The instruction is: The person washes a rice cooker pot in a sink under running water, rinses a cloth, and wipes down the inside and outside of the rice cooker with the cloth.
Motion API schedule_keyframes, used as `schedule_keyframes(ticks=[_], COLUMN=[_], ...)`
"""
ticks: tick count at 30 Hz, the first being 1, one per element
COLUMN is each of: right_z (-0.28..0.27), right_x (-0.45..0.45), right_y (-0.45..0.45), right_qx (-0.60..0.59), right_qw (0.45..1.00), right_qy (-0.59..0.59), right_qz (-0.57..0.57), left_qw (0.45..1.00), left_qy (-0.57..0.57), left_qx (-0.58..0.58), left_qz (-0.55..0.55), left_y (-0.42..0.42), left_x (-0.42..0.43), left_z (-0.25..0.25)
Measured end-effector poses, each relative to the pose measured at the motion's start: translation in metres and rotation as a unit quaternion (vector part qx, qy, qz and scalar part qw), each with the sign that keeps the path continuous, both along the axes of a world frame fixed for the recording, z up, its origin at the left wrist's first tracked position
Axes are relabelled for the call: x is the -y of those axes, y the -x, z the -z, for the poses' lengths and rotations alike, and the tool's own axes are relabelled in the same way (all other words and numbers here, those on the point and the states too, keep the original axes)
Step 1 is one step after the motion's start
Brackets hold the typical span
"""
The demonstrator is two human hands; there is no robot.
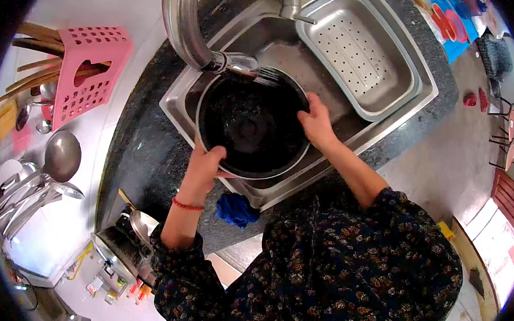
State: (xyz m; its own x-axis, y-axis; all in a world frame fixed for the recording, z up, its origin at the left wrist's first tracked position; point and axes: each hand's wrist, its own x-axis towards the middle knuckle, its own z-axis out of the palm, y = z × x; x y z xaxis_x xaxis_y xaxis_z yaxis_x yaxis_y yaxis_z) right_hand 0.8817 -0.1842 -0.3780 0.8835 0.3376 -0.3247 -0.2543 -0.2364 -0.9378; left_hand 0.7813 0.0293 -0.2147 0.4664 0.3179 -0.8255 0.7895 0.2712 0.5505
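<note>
A round black pot [252, 131] with a light metal rim is held over the sink [278, 42], its dark inside facing up. My left hand [204, 167] grips the rim at the lower left, thumb over the edge. At the right side, my right hand [318, 122] clasps the rim in the same way. Water streams from the faucet [235, 63] into the pot, and some water shows on its bottom. The fingers under the pot are hidden. A crumpled dark blue cloth [236, 209] lies on the counter below my left hand.
A perforated steel basin [357, 52] sits in the sink's right part. On the left wall, a pink holder [93, 70] carries wooden utensils, with a ladle [63, 156] and other metal utensils below. A lidded pot [117, 254] stands at the lower left.
</note>
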Motion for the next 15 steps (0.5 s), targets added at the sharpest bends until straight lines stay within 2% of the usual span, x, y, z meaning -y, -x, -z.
schedule_keyframes(ticks=[3,4,8,11,12,15], right_z=[0.004,0.006,-0.011,-0.027,-0.006,0.011], right_x=[0.013,0.010,-0.021,-0.041,-0.051,-0.072], right_y=[-0.010,-0.015,-0.035,-0.051,-0.051,-0.066], right_qx=[-0.077,-0.049,0.026,0.049,0.104,0.187], right_qw=[0.990,0.995,0.996,0.991,0.989,0.973], right_qy=[-0.055,-0.023,0.089,0.087,0.071,0.059], right_qz=[0.101,0.087,0.009,-0.084,-0.077,-0.125], left_qw=[1.000,0.998,0.999,0.998,0.995,0.995], left_qy=[0.029,0.055,-0.040,-0.057,-0.093,-0.092], left_qx=[-0.005,0.005,0.011,0.023,0.031,0.029], left_qz=[0.000,0.004,-0.009,-0.011,-0.012,0.004], left_y=[-0.023,-0.025,-0.030,-0.021,-0.021,-0.019], left_x=[0.017,0.011,-0.001,-0.010,-0.005,-0.013], left_z=[0.012,0.023,0.002,-0.018,-0.025,-0.028])
